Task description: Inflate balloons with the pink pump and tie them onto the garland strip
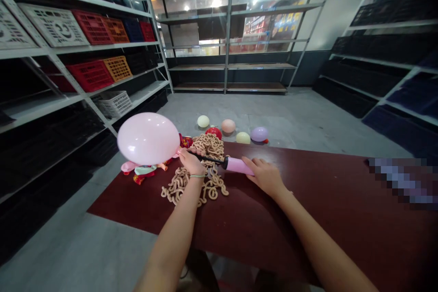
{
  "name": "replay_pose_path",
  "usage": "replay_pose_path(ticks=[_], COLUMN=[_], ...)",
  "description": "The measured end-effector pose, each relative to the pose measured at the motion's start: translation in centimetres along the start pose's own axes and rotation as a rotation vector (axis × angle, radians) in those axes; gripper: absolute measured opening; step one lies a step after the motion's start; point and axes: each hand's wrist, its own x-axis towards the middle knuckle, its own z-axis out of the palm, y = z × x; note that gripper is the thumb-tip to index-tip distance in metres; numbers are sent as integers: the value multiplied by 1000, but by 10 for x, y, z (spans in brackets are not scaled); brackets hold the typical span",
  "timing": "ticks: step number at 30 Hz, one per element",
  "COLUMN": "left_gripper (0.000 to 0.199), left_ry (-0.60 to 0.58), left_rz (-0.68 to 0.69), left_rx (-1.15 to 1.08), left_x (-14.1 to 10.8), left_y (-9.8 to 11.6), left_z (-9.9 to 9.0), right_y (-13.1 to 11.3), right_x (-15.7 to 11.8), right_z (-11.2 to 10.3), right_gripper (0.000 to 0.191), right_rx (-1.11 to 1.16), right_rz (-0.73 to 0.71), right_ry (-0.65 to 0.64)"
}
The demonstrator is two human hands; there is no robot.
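A large inflated pink balloon (148, 138) sits at the left, its neck at the fingers of my left hand (190, 160). Those fingers are closed round the neck where it meets the nozzle end of a balloon pump. Pink and black, the balloon pump (237, 165) points left, and my right hand (265, 174) is wrapped round its pink barrel. Beneath my left hand and the pump lies a heap of beige, curly cord-like pieces (178, 183). Several limp balloons (144, 171) in pink, pale green and red lie under the inflated one.
The dark red table (308, 191) extends to the right, where a blurred patch (404, 178) covers something. Past its far edge rest several small inflated balloons (228, 126). Shelves with crates (91, 75) stand left; another rack (227, 45) stands at the back.
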Motion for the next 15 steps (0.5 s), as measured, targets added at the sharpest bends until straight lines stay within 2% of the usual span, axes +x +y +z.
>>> replay_pose_path(ticks=[2,5,8,11,13,15], left_gripper=[27,27,31,37,37,34], left_ry=[16,7,-57,-126,-142,-122], left_rz=[7,41,37,16,25,38], left_rx=[7,7,31,76,102,108], left_x=[-1,-13,-33,-44,-42,-31], left_y=[4,4,-7,-22,-23,-12], left_z=[0,2,7,12,13,10], right_y=[-1,-16,-30,-33,-32,-32], right_x=[-3,-4,-4,-4,-6,-7], right_z=[7,12,15,18,18,18], right_gripper=[52,52,52,52,52,52], right_rx=[-22,6,78,120,123,124], right_rz=[15,40,78,102,82,45], right_ry=[31,53,50,62,58,37])
